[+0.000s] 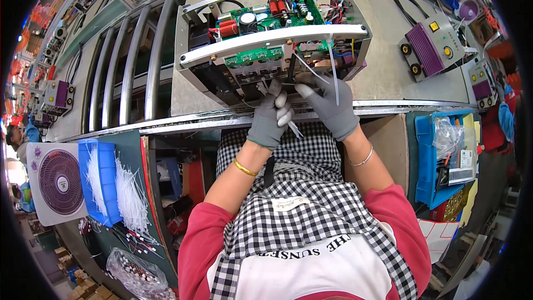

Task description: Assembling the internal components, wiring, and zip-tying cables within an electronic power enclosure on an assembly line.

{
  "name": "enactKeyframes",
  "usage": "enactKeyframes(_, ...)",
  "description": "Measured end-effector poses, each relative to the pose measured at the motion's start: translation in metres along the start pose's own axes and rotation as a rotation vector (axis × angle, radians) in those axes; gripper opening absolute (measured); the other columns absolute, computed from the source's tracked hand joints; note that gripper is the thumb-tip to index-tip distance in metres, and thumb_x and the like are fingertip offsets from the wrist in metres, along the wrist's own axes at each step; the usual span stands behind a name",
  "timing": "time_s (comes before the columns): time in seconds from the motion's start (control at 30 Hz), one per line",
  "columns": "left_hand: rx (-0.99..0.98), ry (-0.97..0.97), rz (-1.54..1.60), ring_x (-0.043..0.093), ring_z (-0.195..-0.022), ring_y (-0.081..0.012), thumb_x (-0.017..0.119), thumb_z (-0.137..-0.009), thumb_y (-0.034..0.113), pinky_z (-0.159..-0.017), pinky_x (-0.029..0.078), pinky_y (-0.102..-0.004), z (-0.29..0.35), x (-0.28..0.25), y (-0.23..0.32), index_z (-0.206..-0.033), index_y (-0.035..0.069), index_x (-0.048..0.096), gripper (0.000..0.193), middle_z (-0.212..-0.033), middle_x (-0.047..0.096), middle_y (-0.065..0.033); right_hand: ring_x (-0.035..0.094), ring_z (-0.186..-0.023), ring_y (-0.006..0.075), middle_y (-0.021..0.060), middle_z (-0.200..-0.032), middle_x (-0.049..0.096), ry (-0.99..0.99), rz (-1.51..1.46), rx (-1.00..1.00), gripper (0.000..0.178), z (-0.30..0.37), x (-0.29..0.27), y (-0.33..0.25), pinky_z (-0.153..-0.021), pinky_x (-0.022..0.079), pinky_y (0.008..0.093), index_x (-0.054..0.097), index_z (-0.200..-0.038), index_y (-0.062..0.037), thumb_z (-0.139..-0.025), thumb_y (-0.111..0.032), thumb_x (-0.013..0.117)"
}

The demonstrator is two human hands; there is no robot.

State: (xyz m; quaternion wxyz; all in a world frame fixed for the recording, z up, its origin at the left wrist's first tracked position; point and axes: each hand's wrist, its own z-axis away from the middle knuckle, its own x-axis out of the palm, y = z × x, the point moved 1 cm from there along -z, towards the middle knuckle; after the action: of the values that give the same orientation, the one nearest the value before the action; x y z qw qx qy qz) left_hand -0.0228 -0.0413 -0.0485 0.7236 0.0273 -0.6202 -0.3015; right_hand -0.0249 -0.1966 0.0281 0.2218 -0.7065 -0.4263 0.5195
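Observation:
An open metal chassis [272,36] with green circuit boards, capacitors and wiring stands on the bench in front of me. My left hand [269,119], in a grey glove, is closed at its near lower edge. Thin white cable ties [294,129] stick out below that fist. My right hand [331,108], also gloved, has its fingers bent in at the same edge, beside the left; what its fingertips hold is hidden. A long white cable tie [335,72] hangs from the chassis in front of the right hand, and another slants beside it.
Metal rollers [133,58] lie left of the chassis. A purple-and-grey machine [433,47] with a black cable stands right. Left are a fan [58,183], a blue bin [100,180] and loose cable ties [130,194]. A blue crate [425,161] with plastic bags is at right.

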Motion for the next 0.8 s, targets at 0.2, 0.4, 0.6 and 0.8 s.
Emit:
enactKeyframes(0.2, 0.017, -0.019, 0.025, 0.029, -0.041, -0.0068, 0.062, -0.097, 0.034, -0.036, 0.025, -0.0227, -0.002, 0.001, -0.002, -0.085, 0.015, 0.052, 0.025, -0.059, 0.042, 0.0045, 0.065, -0.067, 0.0302, 0.0159, -0.077, 0.067, 0.000, 0.007, -0.002, 0.022, 0.000, 0.000, 0.004, -0.059, 0.049, 0.0362, 0.072, -0.099, -0.0052, -0.084, -0.022, 0.072)
enactKeyframes(0.4, 0.015, -0.011, 0.018, 0.030, -0.041, -0.0071, 0.060, -0.098, 0.035, -0.035, 0.026, -0.0230, -0.002, 0.000, -0.003, -0.085, 0.014, 0.052, 0.026, -0.060, 0.043, 0.0036, 0.065, -0.065, 0.0295, 0.0154, -0.076, 0.067, -0.001, 0.016, 0.013, 0.022, -0.002, -0.001, -0.001, -0.059, 0.049, 0.0358, 0.073, -0.097, -0.0046, -0.084, -0.023, 0.072)
enactKeyframes(0.6, 0.011, 0.063, -0.049, 0.031, -0.041, -0.0079, 0.059, -0.099, 0.037, -0.036, 0.026, -0.0233, 0.002, 0.009, -0.006, -0.081, 0.012, 0.052, 0.031, -0.060, 0.043, 0.0028, 0.066, -0.068, 0.0293, 0.0153, -0.077, 0.068, 0.009, -0.034, 0.030, 0.023, -0.002, 0.002, -0.001, -0.062, 0.050, 0.0346, 0.073, -0.097, -0.0040, -0.084, -0.023, 0.072)
enactKeyframes(0.8, 0.020, 0.079, -0.047, 0.031, -0.042, -0.0081, 0.059, -0.099, 0.036, -0.036, 0.026, -0.0237, 0.002, 0.006, -0.002, -0.082, 0.012, 0.052, 0.030, -0.059, 0.042, 0.0029, 0.066, -0.070, 0.0303, 0.0159, -0.079, 0.068, 0.008, 0.039, -0.013, 0.022, -0.003, 0.001, 0.001, -0.062, 0.050, 0.0360, 0.072, -0.096, -0.0044, -0.083, -0.022, 0.072)
